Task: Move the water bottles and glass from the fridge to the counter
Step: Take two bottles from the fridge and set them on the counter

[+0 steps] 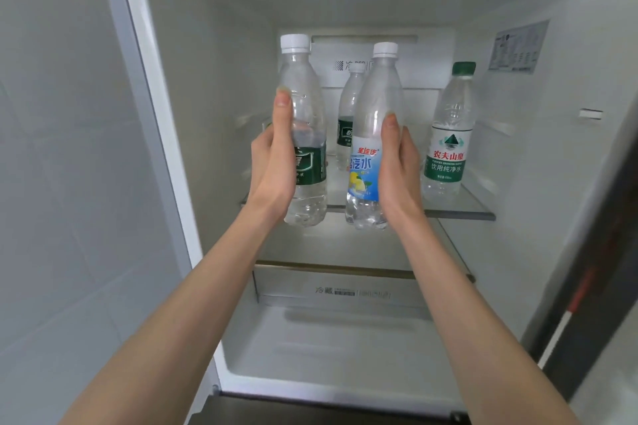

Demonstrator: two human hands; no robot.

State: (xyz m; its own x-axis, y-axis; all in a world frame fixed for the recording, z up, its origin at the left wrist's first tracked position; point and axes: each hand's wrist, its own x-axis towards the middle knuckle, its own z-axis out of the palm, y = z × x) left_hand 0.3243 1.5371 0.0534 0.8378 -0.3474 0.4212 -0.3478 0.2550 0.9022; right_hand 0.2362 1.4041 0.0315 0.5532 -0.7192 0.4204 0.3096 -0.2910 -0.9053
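Bottles: four in view, all upright, inside the open fridge [193, 86]. Glass shelf [483, 209] runs just beyond both hands; drawer [331, 290] sits below the wrists.

Left hand [276, 162] wrapped around the green-label bottle [307, 134], thumb up along its side, fingers hidden behind it. White cap, clear body. Its base hangs in front of the shelf edge, a little lower than it, so it looks lifted clear.

Right hand [397, 166] wrapped around the blue-label bottle [371, 148], thumb up along its right side, fingers out of sight behind. White cap, lemon picture on the label. Base likewise in front of and below the shelf edge.

Back bottle [348, 103] stands on the shelf between the two hands, farther in, mostly hidden by the blue-label bottle.

Green-cap bottle [448, 134] stands on the shelf just right of the right hand, apart from it, near the front edge.

Sticker [518, 46] on the fridge wall, up and right of the right hand; print too small to read.
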